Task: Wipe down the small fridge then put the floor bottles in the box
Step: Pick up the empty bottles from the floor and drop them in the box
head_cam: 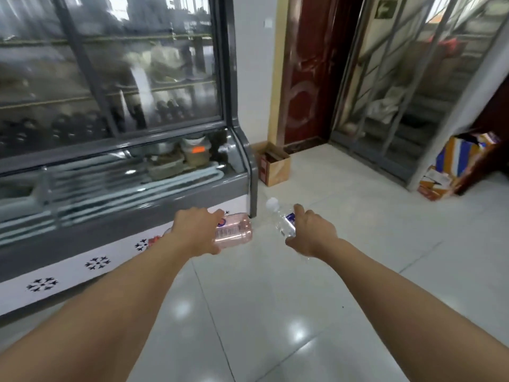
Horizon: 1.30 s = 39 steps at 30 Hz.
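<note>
My left hand [199, 232] grips a pink-tinted plastic bottle [235, 230], held sideways with its base pointing right. My right hand [311, 234] grips a clear bottle [283, 220] with a white cap and a blue label, its cap pointing up and to the left. Both bottles are in the air above the white tiled floor. An open cardboard box [274, 164] stands on the floor ahead, beside the right end of the grey glass-fronted fridge [132, 205]. The box's inside is mostly hidden from here.
The fridge runs along the left, its lower white panel printed with snowflakes. A red door [305, 78] and a metal grille gate [407, 92] lie beyond the box. Flattened coloured cartons [451, 166] lean at the right. Glossy floor tiles [275, 312] stretch between me and the box.
</note>
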Motion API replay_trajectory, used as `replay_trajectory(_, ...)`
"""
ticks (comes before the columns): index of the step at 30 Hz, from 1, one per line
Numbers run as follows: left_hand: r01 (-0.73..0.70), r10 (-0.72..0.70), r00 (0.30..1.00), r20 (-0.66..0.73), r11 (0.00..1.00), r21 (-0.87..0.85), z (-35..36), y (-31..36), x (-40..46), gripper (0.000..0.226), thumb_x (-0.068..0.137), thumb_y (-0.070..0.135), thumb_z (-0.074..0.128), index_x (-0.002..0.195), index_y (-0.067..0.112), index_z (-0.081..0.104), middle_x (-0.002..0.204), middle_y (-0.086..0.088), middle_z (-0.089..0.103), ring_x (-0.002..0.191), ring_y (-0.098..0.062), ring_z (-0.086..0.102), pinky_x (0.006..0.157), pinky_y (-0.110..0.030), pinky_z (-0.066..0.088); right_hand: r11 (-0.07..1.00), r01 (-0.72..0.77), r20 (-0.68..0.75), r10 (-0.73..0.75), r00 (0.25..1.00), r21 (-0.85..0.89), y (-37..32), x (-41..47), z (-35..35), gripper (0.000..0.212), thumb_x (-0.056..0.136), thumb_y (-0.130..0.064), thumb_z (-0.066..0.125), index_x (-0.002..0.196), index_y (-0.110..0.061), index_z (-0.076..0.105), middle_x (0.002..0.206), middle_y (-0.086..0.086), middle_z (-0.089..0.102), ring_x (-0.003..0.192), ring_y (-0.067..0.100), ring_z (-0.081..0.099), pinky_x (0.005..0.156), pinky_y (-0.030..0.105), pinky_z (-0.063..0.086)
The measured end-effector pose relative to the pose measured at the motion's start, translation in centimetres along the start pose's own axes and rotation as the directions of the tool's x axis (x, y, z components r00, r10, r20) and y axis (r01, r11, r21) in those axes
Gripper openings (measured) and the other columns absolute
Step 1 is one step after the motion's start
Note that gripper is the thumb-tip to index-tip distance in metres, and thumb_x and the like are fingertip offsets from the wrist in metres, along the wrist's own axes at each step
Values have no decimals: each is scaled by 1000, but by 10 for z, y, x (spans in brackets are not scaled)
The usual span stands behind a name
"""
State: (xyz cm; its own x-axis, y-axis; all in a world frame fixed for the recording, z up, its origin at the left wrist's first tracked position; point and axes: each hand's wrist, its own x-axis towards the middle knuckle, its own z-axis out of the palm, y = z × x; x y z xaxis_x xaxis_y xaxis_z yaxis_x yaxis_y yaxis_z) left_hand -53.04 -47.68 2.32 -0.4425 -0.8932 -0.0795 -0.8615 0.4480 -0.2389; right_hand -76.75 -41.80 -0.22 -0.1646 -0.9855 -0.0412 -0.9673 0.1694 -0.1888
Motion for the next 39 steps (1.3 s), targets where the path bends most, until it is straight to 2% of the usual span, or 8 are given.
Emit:
replay_trajectory(6,-125,128,991,-45,990,58,-40,106,93,69,68,55,64,127,31,39,103,0,62,93,-22,59,65,-32,41,990,-139,-11,139,990,23,132,32,-26,63,80,-36,60,130,-13,29,115,11,51,103,31,53,72,34,41)
replay_trajectory(11,-228,231,971,-63,972,54,-57,174,181,68,68,55,66,126,30,39,100,0,61,90,-21,58,69,-31,46,973,-227,-8,227,974,30,218,74,-34,61,80,-35,59,130,-13,30,114,11,52,102,31,53,70,33,40)
replay_trajectory(15,-305,308,948,-83,951,48,-63,216,270,69,68,54,67,126,29,40,102,0,61,90,-20,59,77,-36,53,958,-286,-10,286,958,12,281,127,-47,62,81,-36,60,130,-14,30,114,10,52,102,30,54,71,33,41)
replay_trajectory(21,-359,359,924,-130,933,25,-92,273,414,74,68,56,68,129,27,37,109,1,62,96,-19,58,75,-31,44,935,-355,-19,355,935,16,370,222,-80,64,80,-37,62,131,-15,30,115,9,53,101,28,55,75,36,46)
replay_trajectory(26,-395,397,908,-136,918,46,-115,311,517,71,67,57,68,124,27,38,105,0,61,92,-19,59,74,-34,51,923,-383,-11,384,923,32,442,297,-102,69,80,-39,64,134,-16,28,119,9,53,102,28,56,81,38,51)
replay_trajectory(32,-356,363,921,-141,932,73,-133,360,649,72,62,61,66,123,33,39,100,4,61,85,-16,58,72,-35,53,937,-345,-23,347,938,54,534,413,-121,68,80,-38,64,134,-17,28,120,9,53,103,27,55,83,38,51)
replay_trajectory(36,-260,265,955,-135,964,56,-142,393,726,72,62,62,65,122,33,37,98,4,62,79,-14,53,63,-31,43,962,-267,-10,268,963,50,594,502,-136,67,79,-38,65,133,-18,29,117,7,54,100,26,56,81,38,51)
replay_trajectory(39,-184,187,977,-99,982,39,-151,411,775,71,65,61,65,125,32,37,99,4,60,80,-14,52,63,-30,41,980,-195,21,194,981,43,629,564,-149,65,80,-37,64,132,-18,30,116,8,54,97,27,56,82,39,51)
